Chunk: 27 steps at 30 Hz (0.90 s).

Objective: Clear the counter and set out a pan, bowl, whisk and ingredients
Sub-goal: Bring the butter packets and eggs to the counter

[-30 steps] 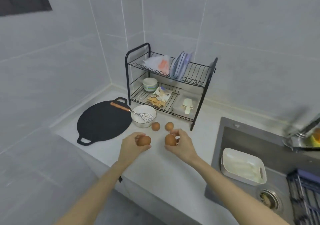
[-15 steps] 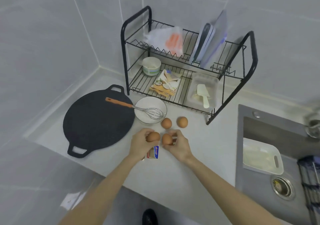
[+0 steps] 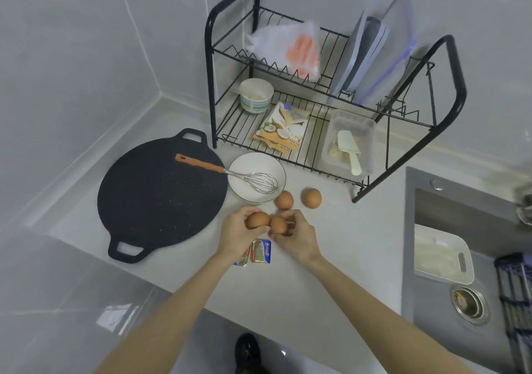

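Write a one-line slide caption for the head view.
Left hand holds an egg, right hand a second egg, beside two loose eggs, a whisk in a bowl and a black pan.

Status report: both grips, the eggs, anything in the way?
Left grip holds an egg, right grip holds a second egg. Two loose eggs beside the bowl. Butter packets beneath left wrist.

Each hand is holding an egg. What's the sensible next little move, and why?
Probably lower both onto the counter and let go. The left hand holds the left egg, the right hand holds the right egg, and two loose eggs already lie beside the bowl with the whisk, so these likely belong there too.
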Motion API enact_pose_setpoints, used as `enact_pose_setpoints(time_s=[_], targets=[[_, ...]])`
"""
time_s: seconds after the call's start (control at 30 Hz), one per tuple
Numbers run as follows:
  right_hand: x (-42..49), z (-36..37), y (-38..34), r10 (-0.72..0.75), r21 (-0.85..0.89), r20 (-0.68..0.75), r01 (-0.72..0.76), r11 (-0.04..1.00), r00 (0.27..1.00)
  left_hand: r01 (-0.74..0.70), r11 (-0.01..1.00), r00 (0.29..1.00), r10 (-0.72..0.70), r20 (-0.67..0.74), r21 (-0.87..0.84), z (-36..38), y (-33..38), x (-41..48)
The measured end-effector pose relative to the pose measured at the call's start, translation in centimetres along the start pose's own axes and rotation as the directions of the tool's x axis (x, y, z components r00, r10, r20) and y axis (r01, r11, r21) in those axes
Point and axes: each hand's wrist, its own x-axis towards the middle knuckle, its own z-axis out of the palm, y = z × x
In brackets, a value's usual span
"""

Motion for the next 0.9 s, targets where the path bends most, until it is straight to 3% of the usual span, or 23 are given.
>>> enact_pose_setpoints(time_s=[0.37,0.63,0.9], targets=[[-0.2,-1.9,-1.1,-0.051,-0.069,0.031,0.053,0.996,0.998,-0.025,0.996,0.997,0.019,-0.076,-0.085,-1.5,1.3,-2.1],[-2.2,-4.0,-2.9,-0.184,-0.081,0.101,0.193,0.978,0.978,-0.078,0.996,0.976,0.069,-0.209,-0.036,-3.4,2.6,-6.7],[-5.9,-6.3,-4.7,-0.371,-0.093,0.284,0.411,0.907,0.884,-0.138,0.990,0.904,0.125,-0.409,-0.001,-2.5,5.6,-13.6]])
